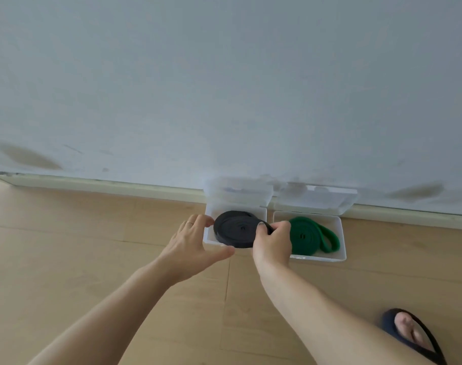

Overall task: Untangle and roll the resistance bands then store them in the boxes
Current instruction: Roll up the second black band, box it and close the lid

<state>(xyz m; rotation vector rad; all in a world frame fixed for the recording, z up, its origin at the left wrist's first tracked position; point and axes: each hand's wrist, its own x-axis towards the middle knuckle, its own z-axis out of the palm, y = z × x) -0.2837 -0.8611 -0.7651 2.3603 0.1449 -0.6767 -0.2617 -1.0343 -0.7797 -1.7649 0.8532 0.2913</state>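
The right hand (273,242) pinches the right edge of the rolled black band (237,229), which sits partly in the left clear box (210,239). The left hand (195,242), fingers relaxed and spread, touches that box's left side. Just right, the second box (340,248) holds the rolled green band (307,237). Both boxes stand on the wooden floor (93,246), lids open against the far wall (224,88).

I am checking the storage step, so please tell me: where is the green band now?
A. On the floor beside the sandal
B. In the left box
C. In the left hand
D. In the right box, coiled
D: the green band lies coiled inside the right box, partly behind the right hand.
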